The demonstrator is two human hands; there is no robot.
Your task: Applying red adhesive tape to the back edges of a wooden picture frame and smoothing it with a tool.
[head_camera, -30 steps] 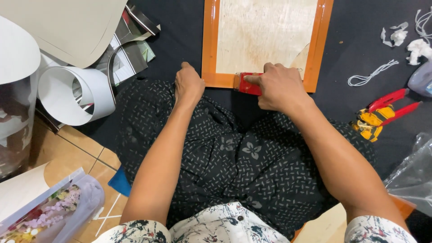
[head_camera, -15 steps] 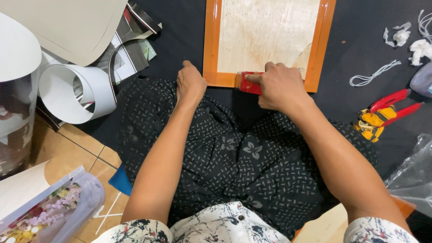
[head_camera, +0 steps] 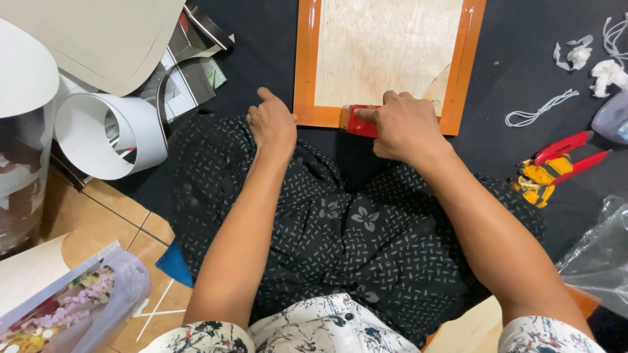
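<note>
A pale plywood board (head_camera: 386, 49) edged in shiny orange tape lies on black cloth in front of my crossed legs. My right hand (head_camera: 405, 125) grips a small red tool (head_camera: 360, 122) and presses it against the board's near orange edge, index finger stretched along it. My left hand (head_camera: 271, 121) rests loosely curled at the board's near left corner, fingers touching the orange edge, holding nothing.
Red-handled pliers with a yellow wrap (head_camera: 556, 163) lie at right, with white string (head_camera: 540, 108) and paper scraps (head_camera: 575, 52) beyond. Rolled white card (head_camera: 111, 137) and grey sheets (head_camera: 104, 39) sit at left. Clear plastic (head_camera: 598, 255) is at lower right, a floral packet (head_camera: 65, 307) lower left.
My left hand has shifted slightly left and away from the board's corner. My right hand and the red tool stay in the same place.
</note>
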